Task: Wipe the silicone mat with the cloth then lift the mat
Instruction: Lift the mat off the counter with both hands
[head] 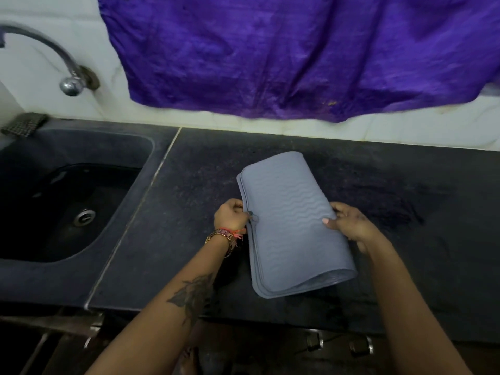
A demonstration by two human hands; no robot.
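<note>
- At far left, a dark sink (54, 201) is sunk into the black stone counter (405, 239), with a curved metal tap (71, 83) on the white tiled wall above it.
- Your left hand (230, 216), with a bracelet and orange thread at the wrist, has its fingers curled closed, pinching the left edges of the grey silicone mat (292, 223).
- The mat lies folded over on itself in the middle of the counter, its wavy ribbed face up and its layered edges showing at the left.
- Your right hand (349, 226) grips the mat's right, rounded fold, thumb pressed on top and fingers wrapped beneath.
- A purple cloth (297, 55) hangs against the wall behind, apart from both hands.
- Judging from this, you are handling the folded mat; whether wiping is done cannot be told.
- Next, the lift likely needs both grips kept firm, since silicone flops.
- No brand, label or writing is readable anywhere.
</note>
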